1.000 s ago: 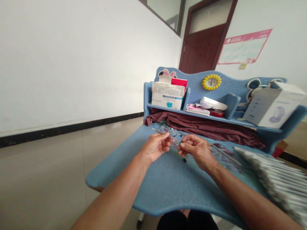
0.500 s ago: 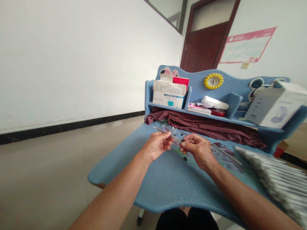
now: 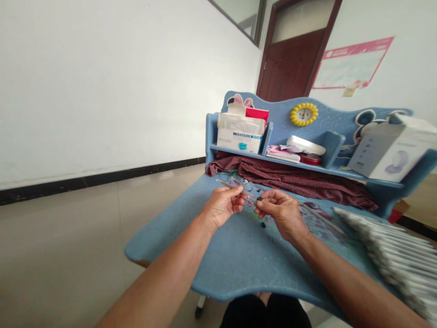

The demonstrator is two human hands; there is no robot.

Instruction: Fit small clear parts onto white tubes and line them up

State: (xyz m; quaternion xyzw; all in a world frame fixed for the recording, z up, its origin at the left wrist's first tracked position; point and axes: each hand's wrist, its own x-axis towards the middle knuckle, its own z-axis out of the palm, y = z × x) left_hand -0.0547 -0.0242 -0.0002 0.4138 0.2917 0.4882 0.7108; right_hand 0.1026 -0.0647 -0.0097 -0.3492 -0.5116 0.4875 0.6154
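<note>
Over the blue desk (image 3: pixel 239 259) my left hand (image 3: pixel 221 207) is closed on a thin clear pen tube (image 3: pixel 229 185) that points up and to the left. Close beside it, my right hand (image 3: pixel 280 212) pinches a small dark cap (image 3: pixel 259 199) at the tube's near end. A second small dark piece (image 3: pixel 263 224) lies on the desk just under my right hand. Clear tubes and small parts (image 3: pixel 244 184) lie on the desk behind my hands.
A red checked cloth (image 3: pixel 300 180) lies under the desk's shelf (image 3: pixel 307 166). On the shelf stand a white and blue mask box (image 3: pixel 239 134), papers, a red tin (image 3: pixel 309 159) and a white carton (image 3: pixel 389 150). A stack of grey pens (image 3: pixel 392 246) lies at right.
My hands have stayed together over the desk, and the dark cap has come to show between my right fingers. The view has shifted slightly.
</note>
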